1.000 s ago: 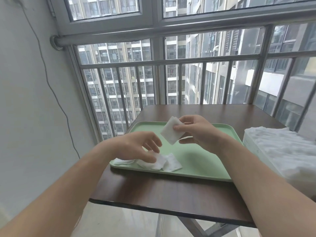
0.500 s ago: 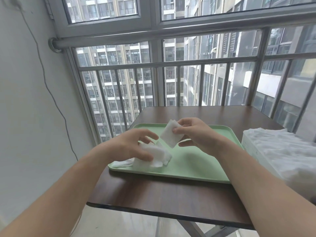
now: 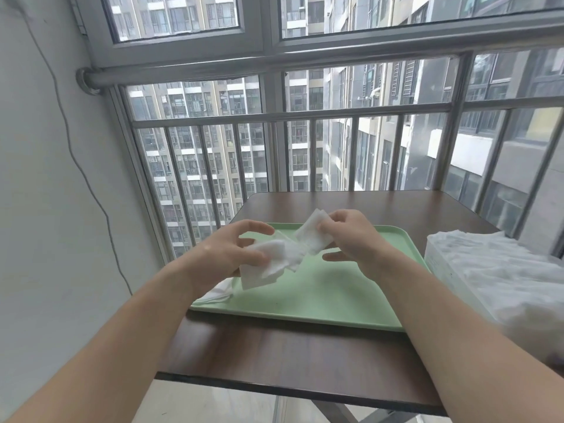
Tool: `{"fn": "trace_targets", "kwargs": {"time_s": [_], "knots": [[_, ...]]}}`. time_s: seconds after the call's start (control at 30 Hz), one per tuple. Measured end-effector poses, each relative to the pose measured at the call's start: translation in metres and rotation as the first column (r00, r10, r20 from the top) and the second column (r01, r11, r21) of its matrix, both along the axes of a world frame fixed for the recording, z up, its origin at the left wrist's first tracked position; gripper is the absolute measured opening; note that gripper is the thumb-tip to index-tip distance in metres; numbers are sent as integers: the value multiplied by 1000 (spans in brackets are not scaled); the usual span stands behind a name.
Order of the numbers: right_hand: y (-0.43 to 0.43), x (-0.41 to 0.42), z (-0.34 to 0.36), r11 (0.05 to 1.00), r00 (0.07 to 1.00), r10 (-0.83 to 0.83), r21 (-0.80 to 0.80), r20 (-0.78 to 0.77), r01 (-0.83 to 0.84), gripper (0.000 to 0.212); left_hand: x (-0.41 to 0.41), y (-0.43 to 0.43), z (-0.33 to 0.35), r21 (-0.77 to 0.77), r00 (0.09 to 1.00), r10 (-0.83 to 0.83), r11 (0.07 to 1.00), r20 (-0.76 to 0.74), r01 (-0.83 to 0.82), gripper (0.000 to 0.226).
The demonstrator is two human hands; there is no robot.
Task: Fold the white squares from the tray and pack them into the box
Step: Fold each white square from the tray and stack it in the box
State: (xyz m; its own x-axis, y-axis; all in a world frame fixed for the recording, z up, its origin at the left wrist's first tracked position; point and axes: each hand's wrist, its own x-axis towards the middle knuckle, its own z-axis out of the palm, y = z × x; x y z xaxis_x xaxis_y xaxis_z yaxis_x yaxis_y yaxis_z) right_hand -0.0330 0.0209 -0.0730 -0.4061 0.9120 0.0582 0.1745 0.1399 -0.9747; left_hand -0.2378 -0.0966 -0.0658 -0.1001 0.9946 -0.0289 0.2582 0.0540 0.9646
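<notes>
A brown table (image 3: 305, 355) stands by a big window (image 3: 305, 132) with metal bars, and tall buildings show outside. A green tray (image 3: 320, 294) lies flat on the table.

Some things are hard to see. The box (image 3: 476, 270) at the right is cut off by the edge of the picture, and a crinkly white heap covers its top, so the inside is hidden. More white sheets (image 3: 218, 294) lie on the near left corner of the tray, partly behind the left arm. I cannot count them. The table's near legs are cut off too.

Both hands are up above the tray, not touching it. The left hand (image 3: 225, 254) pinches a soft white square (image 3: 268, 264) between the thumb and the fingers. That square hangs loose and crumpled. Its long side runs from low on the left up to the right. The right hand (image 3: 351, 236) pinches a second square (image 3: 314, 236) with the thumb and fingertips, and its other fingers are spread. This one is flatter and tilted, with its long side running from top left down to the right. The two squares meet or overlap in the middle between the hands. I cannot tell if they stick together.

So I count two hands, two squares held up, one tray and one box.
</notes>
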Motion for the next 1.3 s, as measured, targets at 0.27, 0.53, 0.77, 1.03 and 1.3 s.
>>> {"fn": "trace_targets", "kwargs": {"time_s": [0.27, 0.53, 0.77, 1.03, 1.3], "knots": [[-3, 0, -1, 944, 942, 331, -18, 48, -331, 24, 9, 1, 11, -58, 987, -154, 986, 52, 157, 39], [-5, 2, -2, 896, 895, 442, -68, 56, -438, 42, 11, 1, 23, -53, 985, -174, 983, 10, 174, 27], [-6, 3, -1, 866, 867, 494, -123, 66, -484, 33, 15, 3, 24, -50, 986, -119, 992, -116, 114, 25], [-9, 1, 0, 870, 886, 464, -192, 6, -455, 42, 21, 5, 22, -19, 979, -44, 999, -199, 41, 26], [-5, 6, -1, 845, 848, 527, -134, 50, -517, 30, 14, 6, 20, -12, 993, -19, 1000, -116, 17, 32]]}}
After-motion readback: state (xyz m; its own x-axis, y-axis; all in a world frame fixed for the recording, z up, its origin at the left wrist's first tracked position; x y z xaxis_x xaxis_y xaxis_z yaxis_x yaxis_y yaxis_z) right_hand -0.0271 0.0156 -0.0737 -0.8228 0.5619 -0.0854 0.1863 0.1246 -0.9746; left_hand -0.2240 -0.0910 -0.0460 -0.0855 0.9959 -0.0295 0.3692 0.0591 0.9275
